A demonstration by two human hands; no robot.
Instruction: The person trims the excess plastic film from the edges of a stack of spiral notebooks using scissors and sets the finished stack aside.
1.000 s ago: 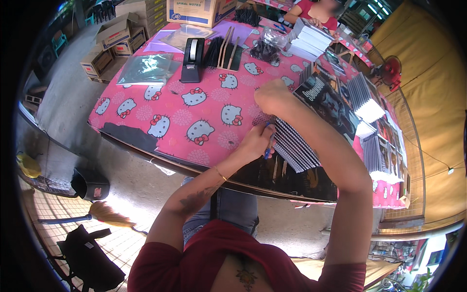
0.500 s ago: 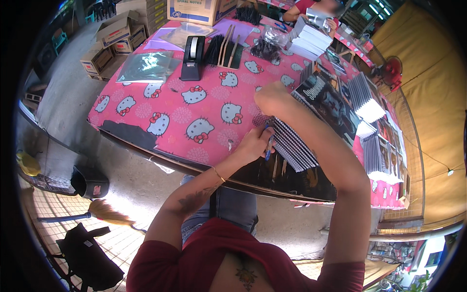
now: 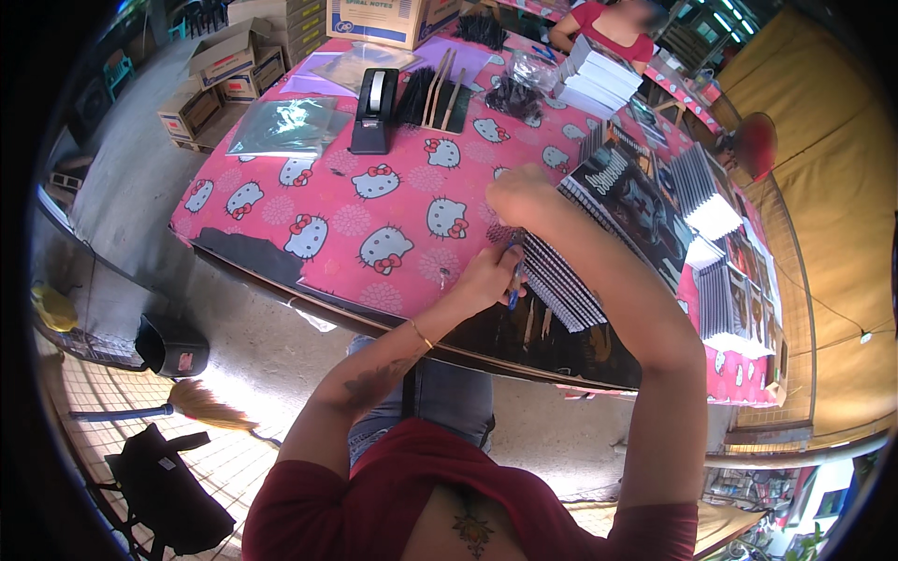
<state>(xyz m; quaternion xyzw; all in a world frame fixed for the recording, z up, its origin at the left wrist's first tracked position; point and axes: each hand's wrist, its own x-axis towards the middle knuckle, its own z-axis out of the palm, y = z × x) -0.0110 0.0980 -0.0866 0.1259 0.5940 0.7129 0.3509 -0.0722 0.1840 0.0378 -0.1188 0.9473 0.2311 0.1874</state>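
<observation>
L hand (image 3: 491,276) closed round blue tool (image 3: 514,296); nbks (image 3: 567,285) just R of grip. R hand (image 3: 522,196) beyond it, fingers hidden, can't tell if gripping. Tape disp (image 3: 372,131) well apart, far L.

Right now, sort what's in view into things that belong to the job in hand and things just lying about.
In the job, it seems:
blue tool, in the left hand's grip
spiral-bound stack, beside that hand

Just lying about, judging by their lying apart from both hands:
broom
black bag
black bin
</observation>
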